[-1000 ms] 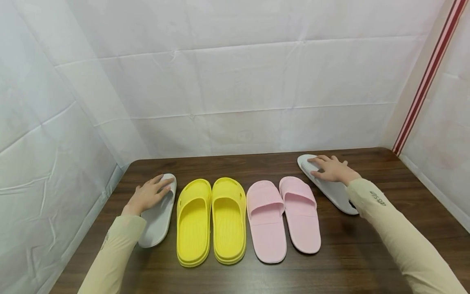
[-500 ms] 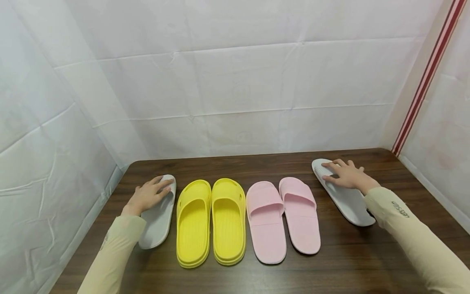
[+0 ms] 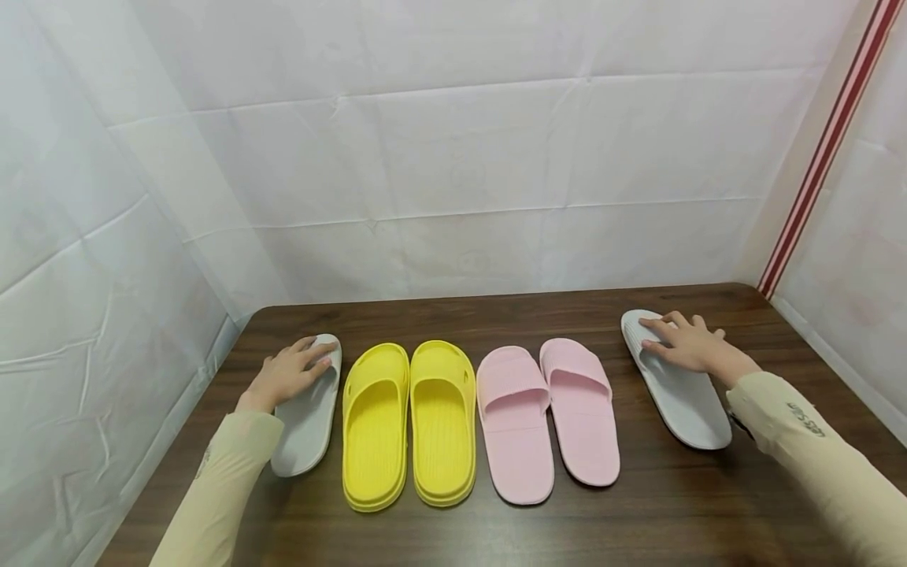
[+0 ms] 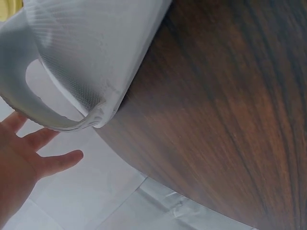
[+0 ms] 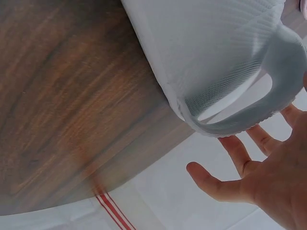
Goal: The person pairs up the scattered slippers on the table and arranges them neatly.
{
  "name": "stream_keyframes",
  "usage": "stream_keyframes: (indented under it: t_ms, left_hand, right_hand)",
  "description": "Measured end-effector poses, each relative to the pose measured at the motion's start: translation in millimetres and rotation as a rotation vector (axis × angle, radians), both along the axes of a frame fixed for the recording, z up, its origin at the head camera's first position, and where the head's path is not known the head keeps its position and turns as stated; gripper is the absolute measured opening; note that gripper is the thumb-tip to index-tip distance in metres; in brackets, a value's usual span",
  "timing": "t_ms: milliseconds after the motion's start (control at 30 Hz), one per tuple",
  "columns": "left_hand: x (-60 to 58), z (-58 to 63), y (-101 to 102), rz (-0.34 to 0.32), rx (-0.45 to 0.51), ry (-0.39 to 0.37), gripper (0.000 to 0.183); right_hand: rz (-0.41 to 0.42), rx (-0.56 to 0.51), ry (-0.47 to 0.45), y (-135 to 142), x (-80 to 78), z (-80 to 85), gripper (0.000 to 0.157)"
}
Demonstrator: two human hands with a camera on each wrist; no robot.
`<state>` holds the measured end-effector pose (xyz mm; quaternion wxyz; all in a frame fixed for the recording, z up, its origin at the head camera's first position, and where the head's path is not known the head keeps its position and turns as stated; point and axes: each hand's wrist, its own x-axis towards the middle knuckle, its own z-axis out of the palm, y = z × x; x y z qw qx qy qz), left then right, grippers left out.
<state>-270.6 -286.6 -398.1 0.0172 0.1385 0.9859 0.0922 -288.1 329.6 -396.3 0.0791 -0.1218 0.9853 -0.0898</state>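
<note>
My left hand (image 3: 283,376) rests on the strap of a light grey slipper (image 3: 306,433) at the table's left. In the left wrist view, that hand's spread fingers (image 4: 43,137) touch the strap's outer face. Over on the right, a matching light grey slipper (image 3: 687,402) lies at a slant, toe toward the back. My right hand (image 3: 687,344) lies on its strap; the right wrist view has those fingers (image 5: 235,151) extended against it, thumb apart. Between the hands stand two yellow slippers (image 3: 373,441) side by side, then two pink slippers (image 3: 520,465) with their straps touching.
All the slippers lie on a dark wood-grain table (image 3: 460,539) with rounded back corners. White sheeting (image 3: 453,157) hangs behind it and at both sides. A red stripe (image 3: 829,150) runs down the sheeting at the right corner.
My right hand has slid its grey slipper to the right and slightly nearer, away from the pink pair, and turned it a little straighter. My left hand and the other slippers have stayed put.
</note>
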Motion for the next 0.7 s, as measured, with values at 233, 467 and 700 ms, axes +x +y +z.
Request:
stream_keyframes:
  t_ms: [233,467,700]
  left_hand:
    - [0.1,0.0,0.2,-0.008,-0.005,-0.001,0.047]
    - [0.6,0.5,-0.7,-0.015,-0.004,0.007,0.047]
    - [1.5,0.5,-1.2,-0.019,0.007,0.002,0.047]
  right_hand:
    - [-0.016,-0.006,-0.011,6.6,7.1,-1.2,0.063]
    - [-0.028,-0.016,-0.007,13.8,12.5,-3.0,0.063]
    - [-0.039,-0.024,-0.029,19.9,17.5,-4.6,0.066]
